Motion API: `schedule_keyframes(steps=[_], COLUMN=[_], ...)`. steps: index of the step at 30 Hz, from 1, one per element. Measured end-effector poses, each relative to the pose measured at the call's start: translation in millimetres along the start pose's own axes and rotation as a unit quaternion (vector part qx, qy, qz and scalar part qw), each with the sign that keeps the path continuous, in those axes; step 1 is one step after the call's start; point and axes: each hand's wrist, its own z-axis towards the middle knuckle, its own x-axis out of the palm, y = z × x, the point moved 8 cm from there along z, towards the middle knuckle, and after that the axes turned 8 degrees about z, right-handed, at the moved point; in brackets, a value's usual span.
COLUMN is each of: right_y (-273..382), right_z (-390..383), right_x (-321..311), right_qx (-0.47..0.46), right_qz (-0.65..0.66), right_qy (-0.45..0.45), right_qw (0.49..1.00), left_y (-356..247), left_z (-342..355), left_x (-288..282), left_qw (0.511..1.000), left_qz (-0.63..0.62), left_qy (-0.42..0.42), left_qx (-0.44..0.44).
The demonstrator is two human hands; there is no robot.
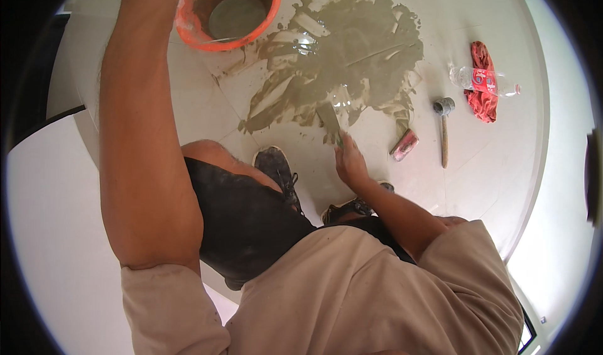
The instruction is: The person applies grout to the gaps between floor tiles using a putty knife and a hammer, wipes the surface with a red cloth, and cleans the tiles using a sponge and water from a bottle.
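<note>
Wet grey-green slurry lies in a wide, ragged patch on the pale tiled floor. My right hand is closed round the handle of a putty knife, a bit of green showing at the fingers. The knife's smeared blade rests at the near edge of the patch. My left forearm reaches up past the top of the head view, so that hand is out of sight. Close to that arm stands an orange-rimmed bucket with grey mix inside.
A small pink-red block-like tool lies right of my hand. Beyond it are a mallet with a dark head, a red cloth and a clear plastic bottle lying across the cloth. My dark shoes are near the slurry.
</note>
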Motion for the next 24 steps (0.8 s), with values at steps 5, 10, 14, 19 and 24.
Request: schedule_keyframes(steps=[5, 10, 14, 19, 24], right_y=[25.0, 42.9, 39.6, 30.3, 37.5], right_z=[62.6, 6.8, 57.2, 135.7, 216.9], right_x=[-14.5, 39.2, 45.9, -27.7, -85.5], right_qx=[0.032, -0.016, -0.001, -0.028, -0.017], right_qz=[0.029, 0.024, 0.06, 0.031, -0.111], right_qy=[-0.083, 0.031, -0.017, -0.233, -0.197], right_qw=[0.996, 0.999, 0.998, 0.972, 0.974], left_y=[-67.5, -57.1, -54.3, -66.8, -62.8], left_z=[-114.1, -110.2, -96.2, -121.7, -115.1], left_x=[19.0, 8.0, 10.1, 12.2, 8.4], left_qw=[0.952, 0.964, 0.957, 0.958, 0.957], left_qz=[0.075, 0.058, 0.117, 0.086, 0.089], left_qy=[-0.077, -0.082, -0.112, -0.063, -0.08], left_qx=[0.287, 0.244, 0.239, 0.265, 0.263])
